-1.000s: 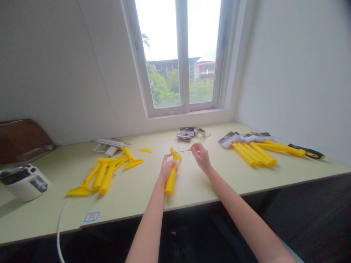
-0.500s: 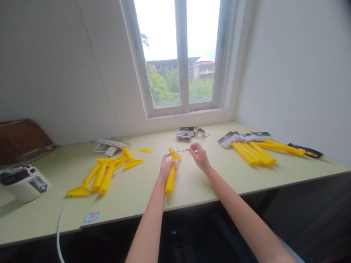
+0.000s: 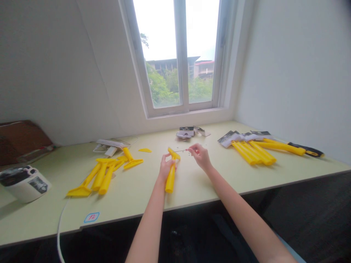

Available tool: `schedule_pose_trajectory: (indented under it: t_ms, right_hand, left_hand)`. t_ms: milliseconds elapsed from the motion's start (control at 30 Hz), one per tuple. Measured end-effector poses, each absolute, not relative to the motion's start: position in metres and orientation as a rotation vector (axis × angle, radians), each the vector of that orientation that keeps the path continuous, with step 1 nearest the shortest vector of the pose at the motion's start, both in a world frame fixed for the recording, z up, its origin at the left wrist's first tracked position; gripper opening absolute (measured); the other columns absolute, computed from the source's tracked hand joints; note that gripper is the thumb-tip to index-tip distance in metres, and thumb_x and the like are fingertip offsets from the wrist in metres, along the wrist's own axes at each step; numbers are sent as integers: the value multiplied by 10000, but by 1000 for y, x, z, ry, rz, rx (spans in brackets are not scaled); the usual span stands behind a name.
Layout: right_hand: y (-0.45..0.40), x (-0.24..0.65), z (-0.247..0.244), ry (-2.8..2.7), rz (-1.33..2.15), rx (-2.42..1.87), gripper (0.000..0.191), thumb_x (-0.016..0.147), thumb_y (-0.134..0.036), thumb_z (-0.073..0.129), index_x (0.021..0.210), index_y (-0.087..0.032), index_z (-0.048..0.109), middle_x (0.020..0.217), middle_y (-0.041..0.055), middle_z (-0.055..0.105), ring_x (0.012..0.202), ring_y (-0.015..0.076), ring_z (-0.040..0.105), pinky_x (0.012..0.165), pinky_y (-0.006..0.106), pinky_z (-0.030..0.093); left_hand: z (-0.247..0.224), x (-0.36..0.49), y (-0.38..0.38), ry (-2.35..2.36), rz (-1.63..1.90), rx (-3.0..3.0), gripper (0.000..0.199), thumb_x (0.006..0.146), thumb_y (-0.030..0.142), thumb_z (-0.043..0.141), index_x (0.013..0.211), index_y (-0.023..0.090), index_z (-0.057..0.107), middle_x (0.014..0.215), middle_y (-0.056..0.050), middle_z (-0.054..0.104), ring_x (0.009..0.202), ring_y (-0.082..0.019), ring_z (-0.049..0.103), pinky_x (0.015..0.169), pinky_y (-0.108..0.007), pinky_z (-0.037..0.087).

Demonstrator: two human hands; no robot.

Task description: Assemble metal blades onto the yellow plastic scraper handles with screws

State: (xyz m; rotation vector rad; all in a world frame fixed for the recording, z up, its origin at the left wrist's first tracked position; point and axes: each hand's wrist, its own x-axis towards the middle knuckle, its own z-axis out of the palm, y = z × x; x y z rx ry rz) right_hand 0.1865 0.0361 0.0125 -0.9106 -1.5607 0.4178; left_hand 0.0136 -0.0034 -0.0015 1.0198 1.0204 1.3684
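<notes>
My left hand (image 3: 166, 167) is wrapped round a yellow scraper (image 3: 170, 179) near its head, with the handle pointing toward me over the table. In my right hand (image 3: 199, 155) is a thin screwdriver (image 3: 180, 151), pinched between the fingers. Its slim metal shaft reaches left to the scraper's head; whether the tip sits in a screw is too small to tell. Several tiny bits (image 3: 189, 153), which look like screws, lie on the table just beyond and beside my right hand.
Several yellow scrapers (image 3: 103, 178) and a loose yellow blade cover (image 3: 145, 150) lie left. At right are yellow handles (image 3: 253, 153) with packaging and a black-ended tool (image 3: 307, 150). Small card packs (image 3: 186, 132) lie near the window. A white mug-like container (image 3: 26, 183) stands far left.
My right hand has turned slightly at the screwdriver and shifted a touch to the right. The left hand and scraper stay almost in place.
</notes>
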Motion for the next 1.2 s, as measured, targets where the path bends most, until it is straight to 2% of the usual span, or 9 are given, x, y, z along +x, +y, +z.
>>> schedule_pose_trajectory:
  t_ms: [267,567,900,1200]
  right_hand:
    - [35,183,10,-1737,403,-883,187,811,-367,468,871,-191,485,786,36,615,705,144,585,551,235,441]
    - [37,186,11,-1632,312,-932,224,768,-411,535,757,-188,520,643,19,607,583,138,560,531,244,434]
    - [36,187,9,-1618,264,-998,270,749,-462,545,751,-192,556,607,20,615,523,139,545,520,254,424]
    - [31,183,11,-1744,247,-927,203,809,-379,476,868,-197,545,724,34,627,591,136,560,542,248,440]
  left_hand:
    - [0,14,-3,1018,1381,981,479,621,241,569,1048,191,358,500,56,509,391,-95,453,426,-208,337]
    - [-1,14,-4,1005,1373,1010,465,607,257,594,1014,199,376,490,61,496,387,-96,453,417,-206,334]
    - [-1,13,-4,1017,1369,1001,470,607,272,605,1017,202,386,481,65,488,386,-97,452,422,-210,337]
    - [0,14,-4,1023,1392,985,476,610,271,606,1023,199,382,498,58,500,393,-95,459,424,-204,337]
